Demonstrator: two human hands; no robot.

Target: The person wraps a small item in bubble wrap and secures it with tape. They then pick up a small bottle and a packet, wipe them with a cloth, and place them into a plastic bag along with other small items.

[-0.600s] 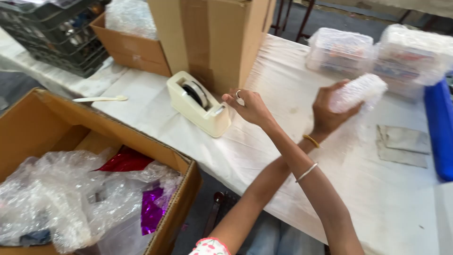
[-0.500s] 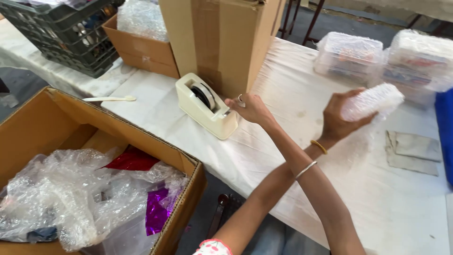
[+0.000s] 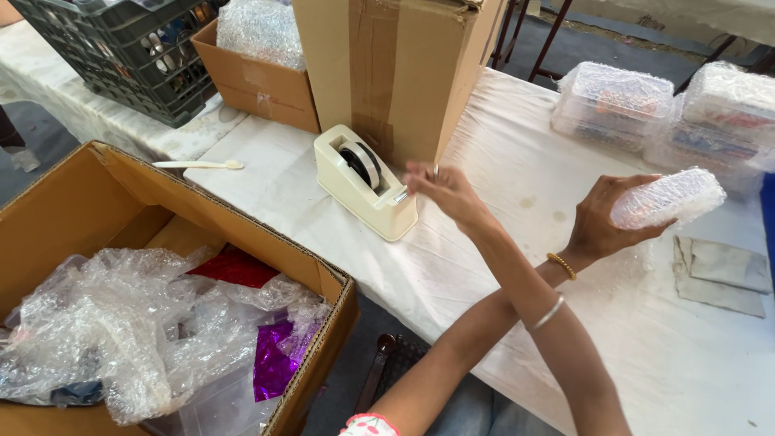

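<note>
Cardboard of the open brown box point(image 3: 121, 210) left of the cream tape dispenser point(image 3: 365, 183) already holds wrapped goods, while right of it the right hand point(image 3: 601, 222) clasps a bubble-wrapped bundle point(image 3: 668, 198) untaped, and the loosely open left hand point(image 3: 442, 190), empty, touches the dispenser's cutter.

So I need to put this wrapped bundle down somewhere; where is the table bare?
Bare cloth lies between the tape dispenser and the wrapped boxes, and near the front edge below the grey cloths. The right hand holds the bundle. The back left is crowded by the tall carton.
</note>
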